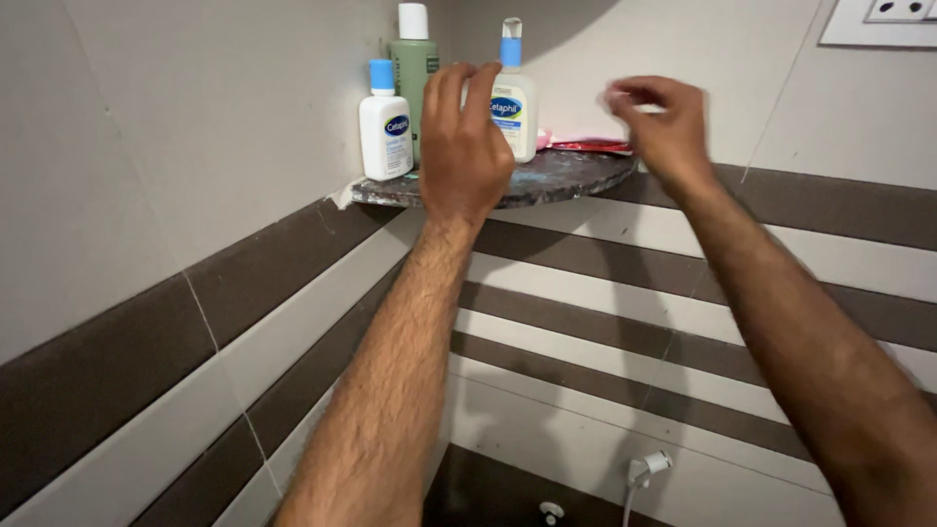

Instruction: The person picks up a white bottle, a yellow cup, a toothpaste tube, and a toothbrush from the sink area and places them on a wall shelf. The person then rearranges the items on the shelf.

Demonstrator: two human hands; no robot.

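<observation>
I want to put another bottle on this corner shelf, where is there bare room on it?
The corner shelf shows bare stone along its front rim, in front of the red packet. The back left is crowded: small white bottle, green bottle, white pump bottle, with the left hand before them.

Both bare forearms reach up and forward, well apart. The left hand [464, 146] shows its back, with the fingers pointing upward and a little spread. The right hand [659, 122] is blurred, with the wrist bent and the fingertips pinched together toward the left.
</observation>
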